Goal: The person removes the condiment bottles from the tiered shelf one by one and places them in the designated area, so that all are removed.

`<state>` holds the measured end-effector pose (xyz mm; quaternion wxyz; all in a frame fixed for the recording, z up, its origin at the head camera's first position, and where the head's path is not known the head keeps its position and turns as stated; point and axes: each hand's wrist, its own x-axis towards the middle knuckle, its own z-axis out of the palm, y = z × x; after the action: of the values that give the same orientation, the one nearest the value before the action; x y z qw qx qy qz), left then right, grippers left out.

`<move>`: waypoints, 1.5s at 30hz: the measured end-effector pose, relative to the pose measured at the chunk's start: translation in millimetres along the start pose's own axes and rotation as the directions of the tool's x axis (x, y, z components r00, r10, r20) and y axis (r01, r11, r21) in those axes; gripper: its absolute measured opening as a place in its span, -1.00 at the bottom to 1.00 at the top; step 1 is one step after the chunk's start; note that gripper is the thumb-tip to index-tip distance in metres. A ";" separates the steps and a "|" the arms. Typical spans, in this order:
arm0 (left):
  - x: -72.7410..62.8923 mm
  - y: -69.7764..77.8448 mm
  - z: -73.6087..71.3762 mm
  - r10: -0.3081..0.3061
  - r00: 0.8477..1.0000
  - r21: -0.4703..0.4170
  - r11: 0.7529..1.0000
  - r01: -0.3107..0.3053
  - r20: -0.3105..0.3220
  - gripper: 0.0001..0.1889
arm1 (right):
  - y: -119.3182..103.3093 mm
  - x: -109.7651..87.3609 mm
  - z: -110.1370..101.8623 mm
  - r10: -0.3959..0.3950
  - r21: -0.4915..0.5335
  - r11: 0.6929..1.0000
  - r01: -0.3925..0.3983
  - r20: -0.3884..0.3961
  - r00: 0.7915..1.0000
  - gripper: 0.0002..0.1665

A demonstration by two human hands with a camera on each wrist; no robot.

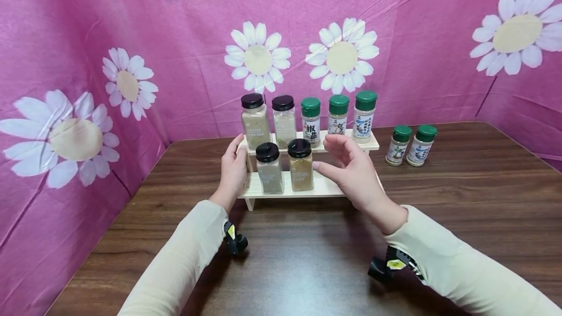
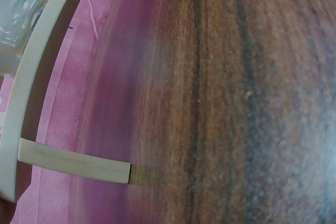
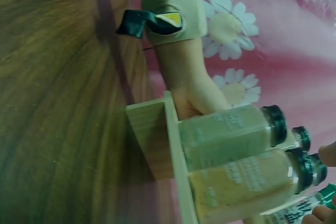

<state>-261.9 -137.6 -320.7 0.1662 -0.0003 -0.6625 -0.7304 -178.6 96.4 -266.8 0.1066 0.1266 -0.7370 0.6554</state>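
A two-tier pale wooden rack [image 1: 327, 191] stands on the table with spice jars on both tiers. My left hand [image 1: 233, 167] grips its left end, thumb by the upper shelf edge. On the lower tier are two black-lidded glass jars, a greyish one [image 1: 270, 175] and a brown one [image 1: 301, 174]. My right hand [image 1: 353, 172] is in front of the rack's right part, fingers loosely extended, holding nothing. Its thumb is close to the brown jar; whether they touch I cannot tell. In the right wrist view the greyish jar [image 3: 226, 132] partly hides the left hand [image 3: 197, 95].
Along the upper tier stand two black-lidded jars [image 1: 256, 126] and three green-lidded bottles [image 1: 364, 118], one partly behind the right hand. Two more green-lidded bottles [image 1: 421, 148] stand on the wooden table [image 1: 290, 252], right of the rack. A pink flowered cloth [image 1: 189, 52] hangs behind.
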 end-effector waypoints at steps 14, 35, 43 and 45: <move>0.7 -1.2 0.6 0.001 1.000 0.005 1.000 -0.001 0.005 -0.56 | 32.0 -1.0 21.3 0.071 0.000 0.998 -0.071 0.010 0.997 -0.35; -0.5 -0.5 0.1 -0.006 1.000 0.014 1.000 0.006 0.001 -0.57 | 58.2 -0.5 44.5 0.023 -0.192 0.981 -0.030 -0.035 0.999 -0.08; 0.9 -0.4 -1.3 -0.012 1.000 0.023 1.000 0.012 0.002 -0.56 | 56.6 2.0 49.3 0.025 -0.319 0.947 -0.035 -0.035 0.999 0.02; 1.2 -0.7 -1.7 -0.017 1.000 0.026 1.000 0.017 0.002 -0.56 | 56.8 2.2 49.8 0.026 -0.333 0.942 -0.036 -0.032 0.999 0.03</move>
<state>-262.8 -139.5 -321.3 0.1592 0.0066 -0.6721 -0.7231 -198.8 53.0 -325.4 0.1261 0.0862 -0.8375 0.5246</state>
